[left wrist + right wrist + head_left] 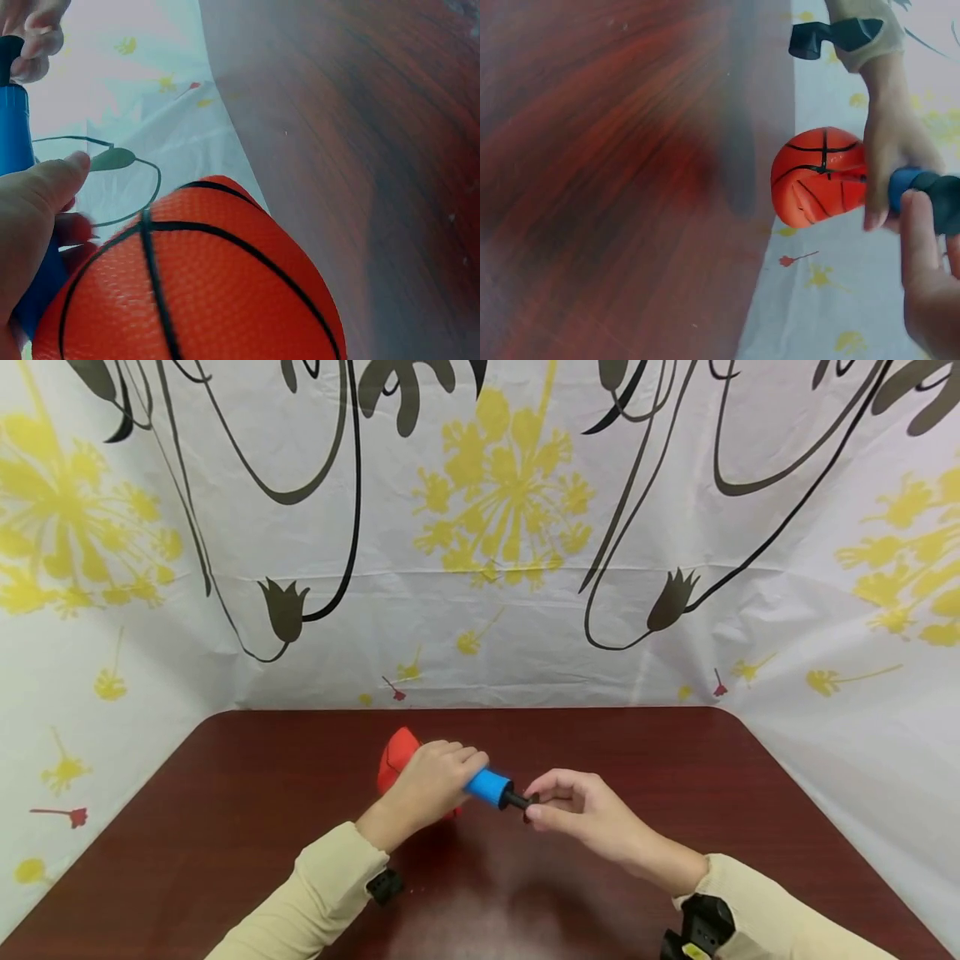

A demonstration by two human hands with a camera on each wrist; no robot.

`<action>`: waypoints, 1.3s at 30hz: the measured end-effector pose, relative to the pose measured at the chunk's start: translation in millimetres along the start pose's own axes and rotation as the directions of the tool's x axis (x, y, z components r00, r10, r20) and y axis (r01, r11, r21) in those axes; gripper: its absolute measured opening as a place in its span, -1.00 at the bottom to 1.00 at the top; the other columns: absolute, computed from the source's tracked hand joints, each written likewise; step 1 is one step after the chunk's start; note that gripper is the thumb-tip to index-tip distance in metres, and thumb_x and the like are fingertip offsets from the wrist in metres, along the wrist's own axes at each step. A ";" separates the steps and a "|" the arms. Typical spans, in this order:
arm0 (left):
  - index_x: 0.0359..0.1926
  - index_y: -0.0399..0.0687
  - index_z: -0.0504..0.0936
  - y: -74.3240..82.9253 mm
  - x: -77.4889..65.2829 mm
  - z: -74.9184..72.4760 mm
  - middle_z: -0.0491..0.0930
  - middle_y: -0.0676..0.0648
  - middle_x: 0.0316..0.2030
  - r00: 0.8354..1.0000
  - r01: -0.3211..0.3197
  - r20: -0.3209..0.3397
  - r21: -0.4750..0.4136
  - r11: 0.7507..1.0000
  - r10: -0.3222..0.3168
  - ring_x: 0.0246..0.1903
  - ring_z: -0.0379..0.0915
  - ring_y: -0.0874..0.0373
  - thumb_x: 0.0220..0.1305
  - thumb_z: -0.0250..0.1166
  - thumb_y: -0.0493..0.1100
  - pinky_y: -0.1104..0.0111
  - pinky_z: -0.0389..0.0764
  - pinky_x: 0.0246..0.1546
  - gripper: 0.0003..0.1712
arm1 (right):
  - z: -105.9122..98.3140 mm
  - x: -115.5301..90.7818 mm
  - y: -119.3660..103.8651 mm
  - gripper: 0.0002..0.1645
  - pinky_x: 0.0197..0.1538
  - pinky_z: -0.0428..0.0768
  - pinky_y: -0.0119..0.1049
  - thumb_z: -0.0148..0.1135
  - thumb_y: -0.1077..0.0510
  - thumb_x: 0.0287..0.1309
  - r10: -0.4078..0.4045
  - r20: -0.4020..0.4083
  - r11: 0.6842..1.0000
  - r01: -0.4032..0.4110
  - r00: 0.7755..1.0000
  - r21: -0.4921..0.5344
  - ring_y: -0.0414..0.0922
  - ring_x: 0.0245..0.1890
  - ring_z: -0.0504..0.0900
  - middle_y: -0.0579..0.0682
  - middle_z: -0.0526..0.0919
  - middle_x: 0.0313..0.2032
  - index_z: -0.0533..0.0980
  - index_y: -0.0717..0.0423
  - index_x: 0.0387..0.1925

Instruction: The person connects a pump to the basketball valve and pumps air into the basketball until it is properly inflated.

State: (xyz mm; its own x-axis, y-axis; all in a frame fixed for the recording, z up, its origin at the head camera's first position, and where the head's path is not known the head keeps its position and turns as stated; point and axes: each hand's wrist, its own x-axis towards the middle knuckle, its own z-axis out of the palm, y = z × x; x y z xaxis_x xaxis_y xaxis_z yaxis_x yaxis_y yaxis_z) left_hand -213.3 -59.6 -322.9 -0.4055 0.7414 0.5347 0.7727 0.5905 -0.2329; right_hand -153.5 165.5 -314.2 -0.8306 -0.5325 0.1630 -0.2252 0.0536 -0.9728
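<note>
A blue hand pump [489, 787] with a black rod lies in my left hand [435, 781], whose fingers wrap around its barrel. My right hand [592, 818] holds the black handle [532, 807] at the pump's end between thumb and fingers. A short length of rod shows between barrel and handle. Behind the left hand is a small orange-red basketball [397, 755] with black lines. In the right wrist view the basketball [817, 184] looks dented and creased on one side. Where pump and ball meet is hidden by the left hand.
Both hands are above a dark red-brown table [300, 752]. A white sheet [465, 668] with yellow flowers and dark vines hangs behind and at the sides. Each wrist carries a black camera, such as the one on the right sleeve [705, 927].
</note>
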 end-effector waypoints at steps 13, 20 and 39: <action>-0.46 -0.03 0.50 -1.8 -8.9 -4.2 0.53 0.06 -0.57 0.993 -0.084 -0.080 -0.005 0.996 0.084 -0.62 0.36 0.25 -0.20 0.41 -0.03 0.45 0.43 -0.54 -0.69 | 10.7 -6.7 12.5 -0.78 -0.17 0.52 -0.21 0.05 0.36 0.10 -0.075 0.057 0.973 0.061 0.996 0.224 -0.13 -0.29 0.62 0.05 0.63 -0.32 0.48 0.08 -0.22; -0.61 0.01 0.42 -6.2 -8.6 -6.9 0.38 0.12 -0.72 0.990 -0.102 -0.096 -0.017 0.995 0.100 -0.74 0.19 0.30 -0.20 0.34 0.12 0.51 0.28 -0.68 -0.64 | 16.5 -6.1 11.4 -0.75 -0.20 0.53 -0.20 0.08 0.38 0.06 -0.114 0.022 0.974 0.107 0.993 0.199 -0.11 -0.31 0.62 0.00 0.64 -0.33 0.54 0.08 -0.23; -0.62 0.06 0.40 -37.2 -23.7 -16.9 0.39 0.15 -0.68 0.987 0.002 -0.161 -0.057 0.998 -0.012 -0.69 0.28 0.32 -0.32 0.30 0.28 0.46 0.35 -0.65 -0.54 | -10.2 -36.7 -6.5 -0.67 -0.22 0.53 -0.18 -0.05 0.50 0.08 -0.216 0.086 0.957 0.193 0.973 0.218 -0.15 -0.29 0.61 0.05 0.63 -0.31 0.49 0.18 -0.18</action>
State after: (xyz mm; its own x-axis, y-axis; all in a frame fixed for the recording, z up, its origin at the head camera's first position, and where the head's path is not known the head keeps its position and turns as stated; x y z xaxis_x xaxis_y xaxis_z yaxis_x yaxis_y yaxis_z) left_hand -224.2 -104.5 -313.2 -0.3306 0.6737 0.6609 0.7981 0.5734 -0.1852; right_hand -126.7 193.3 -312.1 -0.7154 -0.6020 0.3547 -0.2653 -0.2356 -0.9349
